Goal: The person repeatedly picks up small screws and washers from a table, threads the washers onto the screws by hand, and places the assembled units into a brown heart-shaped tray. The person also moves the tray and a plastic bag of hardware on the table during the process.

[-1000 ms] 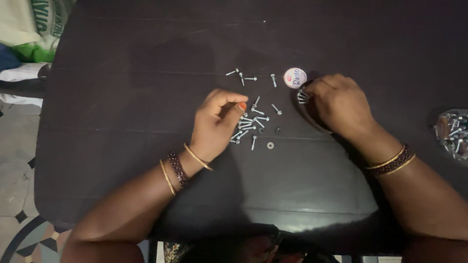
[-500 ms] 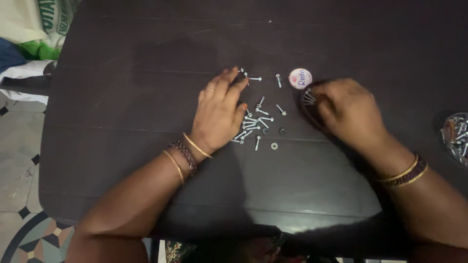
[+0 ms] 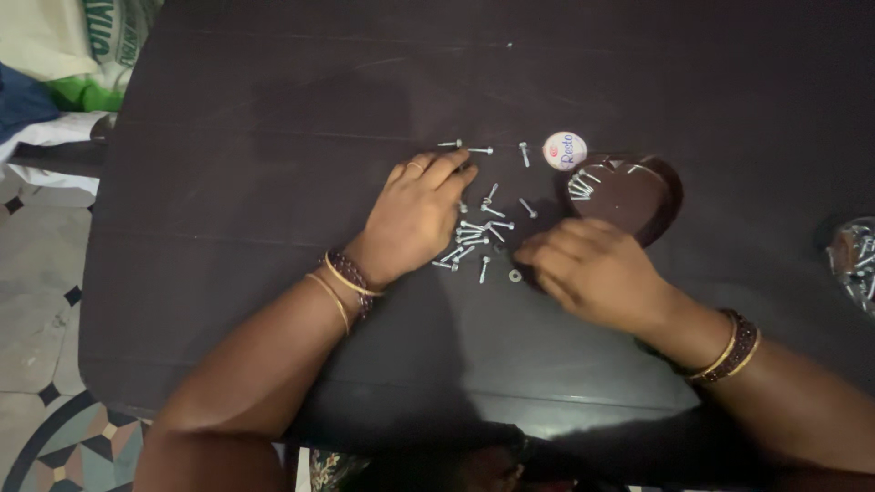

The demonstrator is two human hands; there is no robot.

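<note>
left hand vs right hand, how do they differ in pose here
The left hand lies flat, palm down, fingers stretched toward the far screws; the right hand is curled, fingertips down by the washer. The left covers part of the screw pile; the right sits beside it. Both wear wrist bangles.

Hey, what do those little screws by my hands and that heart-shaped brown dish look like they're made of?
The screws look like bright metal, probably plated steel: silvery, with sharp glints against the dark table. The heart-shaped dish seems to be brown plastic with a smooth, slightly glossy finish, judging by the soft sheen along its rim, though lacquered wood can't be excluded. The left hand rests beside the screw pile; the right hand sits below the dish.
</note>
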